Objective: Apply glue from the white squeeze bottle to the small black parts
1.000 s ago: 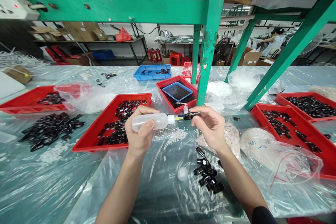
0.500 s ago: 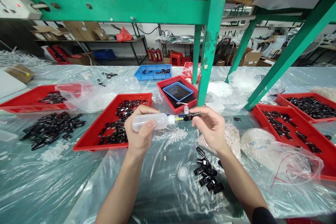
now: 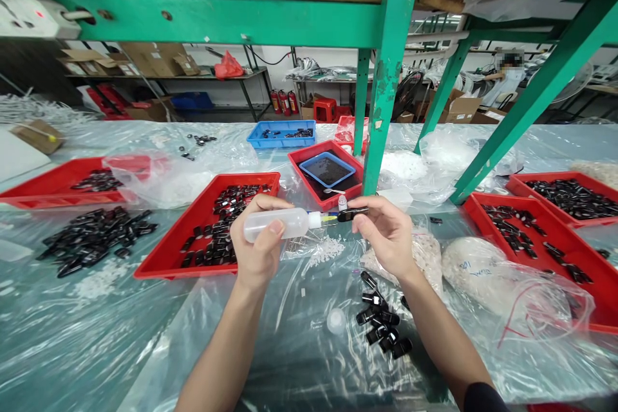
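Observation:
My left hand [image 3: 258, 241] is wrapped round a translucent white squeeze bottle [image 3: 275, 225] lying on its side, its tip pointing right. Between the thumb and fingers of my right hand [image 3: 386, 232] is a small glossy black plastic piece [image 3: 351, 214]. The bottle's thin tip meets or nearly meets the left end of that piece; whether they touch I cannot tell. A loose pile of similar black pieces [image 3: 381, 318] lies on the plastic sheet below my right hand. Small white bits [image 3: 328, 250] are scattered under the bottle.
A red tray [image 3: 159, 257] of black pieces stands left of my hands, another red tray [image 3: 526, 219] at right. Bags of pale granules [image 3: 468, 264] lie beside my right forearm. A green post [image 3: 381, 109] rises just behind my hands. A person [image 3: 506, 77] is far back.
Hardly anything differs. Both hands keep the bottle and the black piece in nearly the same place, and the view has shifted very slightly.

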`<state>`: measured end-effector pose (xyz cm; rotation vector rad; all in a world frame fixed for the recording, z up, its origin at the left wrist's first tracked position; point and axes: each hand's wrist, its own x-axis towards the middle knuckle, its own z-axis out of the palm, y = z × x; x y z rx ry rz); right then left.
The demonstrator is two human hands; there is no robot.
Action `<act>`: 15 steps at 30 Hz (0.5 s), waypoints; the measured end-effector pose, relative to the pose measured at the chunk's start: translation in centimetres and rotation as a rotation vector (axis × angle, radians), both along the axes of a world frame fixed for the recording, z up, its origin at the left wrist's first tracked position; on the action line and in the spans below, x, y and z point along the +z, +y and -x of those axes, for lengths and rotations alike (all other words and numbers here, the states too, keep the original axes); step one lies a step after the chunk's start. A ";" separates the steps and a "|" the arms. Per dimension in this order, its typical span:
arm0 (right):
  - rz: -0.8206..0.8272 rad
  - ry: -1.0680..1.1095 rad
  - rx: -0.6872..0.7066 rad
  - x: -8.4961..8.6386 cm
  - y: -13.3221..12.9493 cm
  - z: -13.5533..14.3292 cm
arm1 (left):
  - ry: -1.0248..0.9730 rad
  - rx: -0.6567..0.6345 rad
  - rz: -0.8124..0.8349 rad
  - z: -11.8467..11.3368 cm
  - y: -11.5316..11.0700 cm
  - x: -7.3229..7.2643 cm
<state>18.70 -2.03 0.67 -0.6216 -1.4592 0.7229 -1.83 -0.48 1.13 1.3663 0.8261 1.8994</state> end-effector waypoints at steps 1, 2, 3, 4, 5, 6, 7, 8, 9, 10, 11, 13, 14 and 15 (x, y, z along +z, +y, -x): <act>0.006 0.000 -0.005 0.0 0.0 0.0 | 0.002 0.011 -0.002 -0.1 0.0 0.1; 0.009 0.001 -0.010 0.0 0.0 0.0 | 0.005 0.022 -0.009 -0.1 -0.1 0.1; 0.011 0.002 -0.012 -0.1 0.0 -0.1 | 0.009 0.033 -0.021 -0.2 -0.1 0.1; 0.011 0.003 -0.013 -0.1 0.1 -0.1 | 0.013 0.042 -0.033 -0.2 -0.1 0.1; 0.009 0.005 -0.012 -0.1 0.1 -0.1 | 0.018 0.049 -0.046 -0.2 -0.2 0.1; 0.005 0.007 -0.010 -0.1 0.1 -0.1 | 0.023 0.051 -0.058 -0.2 -0.2 0.0; 0.000 0.010 -0.007 -0.1 0.1 -0.1 | 0.028 0.048 -0.066 -0.2 -0.2 -0.1; -0.004 0.013 -0.005 -0.1 0.1 -0.1 | 0.033 0.044 -0.073 -0.1 -0.3 -0.3; -0.008 0.016 -0.005 -0.1 0.2 -0.1 | 0.043 0.044 -0.081 0.0 -0.3 -0.4; -0.007 0.015 -0.006 -0.1 0.2 -0.1 | 0.056 0.050 -0.091 0.1 -0.4 -0.6; -0.005 0.012 -0.009 -0.1 0.2 -0.1 | 0.075 0.062 -0.102 0.2 -0.5 -0.7; 0.000 0.007 -0.017 -0.1 0.2 -0.1 | 0.123 0.100 -0.123 0.4 -0.7 -0.8; 0.000 0.007 -0.018 -0.1 0.2 -0.1 | 0.147 0.123 -0.136 0.4 -0.8 -0.8; -0.001 0.009 -0.018 -0.1 0.2 -0.1 | 0.168 0.142 -0.146 0.4 -1.0 -0.8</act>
